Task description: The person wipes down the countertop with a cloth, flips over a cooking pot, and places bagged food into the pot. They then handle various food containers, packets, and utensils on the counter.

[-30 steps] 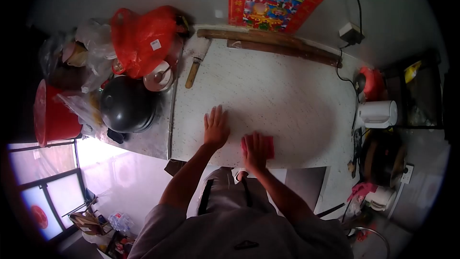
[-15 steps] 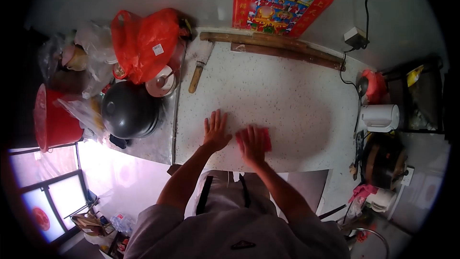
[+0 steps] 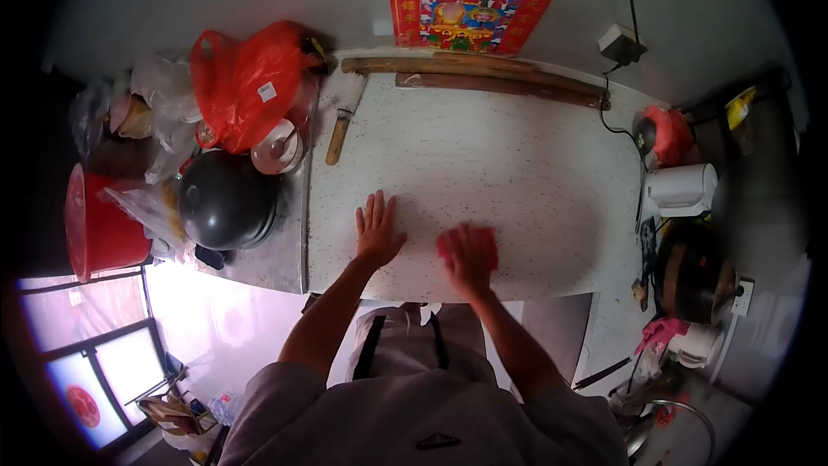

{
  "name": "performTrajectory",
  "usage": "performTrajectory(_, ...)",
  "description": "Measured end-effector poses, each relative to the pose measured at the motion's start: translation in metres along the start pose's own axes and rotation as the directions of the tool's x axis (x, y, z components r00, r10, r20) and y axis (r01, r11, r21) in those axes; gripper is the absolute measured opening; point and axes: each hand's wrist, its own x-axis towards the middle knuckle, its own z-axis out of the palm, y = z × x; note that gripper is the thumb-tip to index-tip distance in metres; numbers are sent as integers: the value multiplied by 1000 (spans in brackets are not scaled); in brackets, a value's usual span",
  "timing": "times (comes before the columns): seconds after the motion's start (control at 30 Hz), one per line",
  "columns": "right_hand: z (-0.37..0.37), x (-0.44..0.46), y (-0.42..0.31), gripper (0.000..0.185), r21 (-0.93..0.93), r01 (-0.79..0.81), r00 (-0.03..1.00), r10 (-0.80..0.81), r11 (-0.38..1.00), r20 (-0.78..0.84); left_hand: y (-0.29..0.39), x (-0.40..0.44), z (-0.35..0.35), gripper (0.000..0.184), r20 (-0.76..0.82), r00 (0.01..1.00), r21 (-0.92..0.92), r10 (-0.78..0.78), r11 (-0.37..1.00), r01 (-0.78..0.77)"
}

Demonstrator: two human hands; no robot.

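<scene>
My left hand (image 3: 377, 231) lies flat on the speckled white countertop (image 3: 517, 155) with its fingers spread, holding nothing. To its right, my right hand (image 3: 468, 261) presses down over a pinkish-red cloth (image 3: 492, 247) on the same surface. Motion smears these fingers a little, and most of the cloth is hidden beneath them; its edges show on both sides of the hand. A brush with a wooden handle (image 3: 338, 138) rests farther back, near the counter's left side.
Left of the counter stand a dark bowl (image 3: 222, 198), a red plastic bag (image 3: 250, 86), a lidded dish (image 3: 276, 151) and a red bucket (image 3: 108, 220). Wooden strips (image 3: 483, 82) line the back wall. A white kettle (image 3: 681, 190) and a dark pot (image 3: 694, 272) are on the right.
My right hand has slid a little to the right with the cloth beneath it. My left hand stays flat on the counter, while the whole view has shifted slightly.
</scene>
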Motion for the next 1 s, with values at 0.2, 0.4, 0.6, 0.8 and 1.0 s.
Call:
performTrajectory(0.2, -20, 64, 64, 56, -96, -261, 955, 243, 960, -169, 28, 9, 5, 83, -98, 992, -47, 81, 995, -86)
performTrajectory(0.4, -26, 11, 35, 65, 8, -131, 991, 131, 991, -1, 61, 52, 24, 79, -92, 988, 29, 122, 992, -119)
performTrajectory(0.6, -28, 48, 76, 62, -64, -43, 996, 48, 997, 81, 76, 107, 6, 74, -65, 998, 190, 11, 982, 1)
performTrajectory(0.8, -26, 142, 124, 58, -168, -104, 994, 98, 980, -45, 75, 120, -6, 78, 72, 997, 147, -18, 989, 7)
performTrajectory(1.0, -10, 194, 99, 55, -171, -202, 973, 178, 964, -145, 77, 117, -12, 79, 144, 989, 163, -39, 986, 15)
